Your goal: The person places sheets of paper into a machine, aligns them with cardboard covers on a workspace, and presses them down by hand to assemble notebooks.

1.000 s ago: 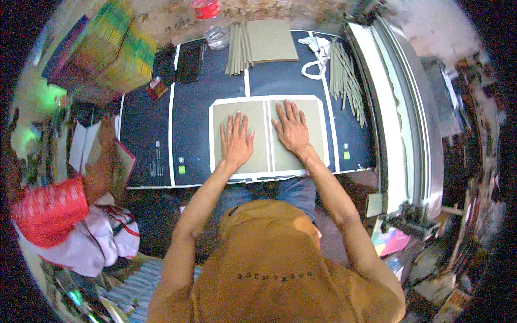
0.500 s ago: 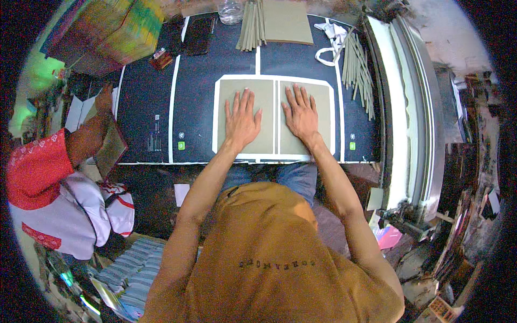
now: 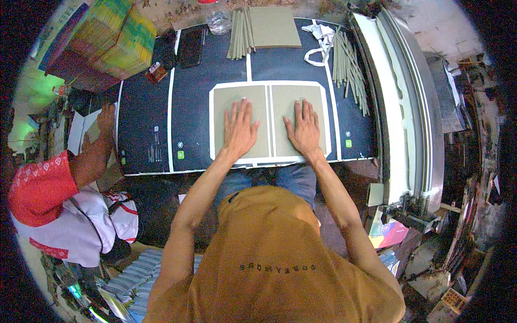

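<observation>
Two grey-brown boards, a left board and a right board, lie side by side on a white-edged sheet with clipped corners. A narrow grey strip runs between them. My left hand rests palm down on the left board, its fingers stretched toward the far edge. On the right board my right hand is likewise flat, fingers extended and slightly apart. Neither hand grips anything. The palms hide parts of both boards.
Behind the boards are thin grey strips, a plain board and a white strap; more strips lie right. A long machine flanks the table. Printed stacks stand far left, near a person in red and white.
Both hands have slid a little nearer to me over the boards, the right one also outward. My view has shifted slightly. The person at left has moved their arm slightly.
</observation>
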### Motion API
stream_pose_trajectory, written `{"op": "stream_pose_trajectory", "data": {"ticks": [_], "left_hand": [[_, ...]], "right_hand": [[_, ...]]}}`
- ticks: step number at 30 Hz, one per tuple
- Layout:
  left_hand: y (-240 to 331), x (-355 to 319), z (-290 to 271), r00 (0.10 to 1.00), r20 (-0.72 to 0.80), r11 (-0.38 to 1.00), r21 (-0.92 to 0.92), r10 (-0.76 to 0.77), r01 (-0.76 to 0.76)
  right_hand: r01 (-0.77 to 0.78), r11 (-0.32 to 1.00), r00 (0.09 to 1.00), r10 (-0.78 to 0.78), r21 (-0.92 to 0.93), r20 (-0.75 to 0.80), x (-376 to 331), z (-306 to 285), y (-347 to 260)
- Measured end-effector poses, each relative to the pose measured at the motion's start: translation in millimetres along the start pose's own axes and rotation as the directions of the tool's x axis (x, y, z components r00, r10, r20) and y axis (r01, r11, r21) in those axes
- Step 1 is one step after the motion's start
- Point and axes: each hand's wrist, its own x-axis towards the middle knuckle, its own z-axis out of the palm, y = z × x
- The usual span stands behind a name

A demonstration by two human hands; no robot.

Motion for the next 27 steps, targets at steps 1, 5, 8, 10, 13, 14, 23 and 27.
{"op": "stream_pose_trajectory", "data": {"ticks": [1,5,8,10,13,14,23,27], "left_hand": [[-2.7,3.0,0.5,0.998,-0.039,0.998,0.016,-0.056,0.057],[-19.7,5.5,-0.7,0.991,-0.045,0.990,0.068,-0.123,0.125],[-21.7,1.7,5.4,0.992,-0.055,0.992,0.059,-0.109,0.113],[-17.7,1.2,-2.4,0.987,-0.012,0.986,0.053,-0.158,0.158],[-15.2,2.8,-6.3,0.987,0.010,0.983,0.089,-0.162,0.161],[-17.6,3.7,-5.4,0.986,0.004,0.982,0.093,-0.166,0.165],[-9.2,1.5,-3.7,0.991,-0.002,0.980,0.147,-0.137,0.136],[-11.1,5.4,0.6,0.992,-0.037,0.983,0.141,-0.118,0.122]], "right_hand": [[0.000,0.999,1.000,0.000,0.038,-0.001,6.2,2.1,-2.6],[0.048,0.997,0.998,-0.046,0.065,-0.030,38.8,20.3,-12.4],[0.056,0.996,0.998,-0.056,0.063,-0.009,57.6,32.9,-19.1],[0.077,0.994,0.997,-0.078,0.076,0.010,55.1,27.4,-21.8],[0.005,1.000,1.000,-0.005,0.029,0.004,48.1,11.9,4.2],[-0.032,0.999,0.999,0.032,0.015,-0.002,47.0,12.9,8.5],[-0.098,0.993,0.991,0.104,0.070,-0.079,40.9,7.7,10.9],[-0.150,0.988,0.983,0.152,0.027,-0.102,16.2,30.0,-16.4]]}}
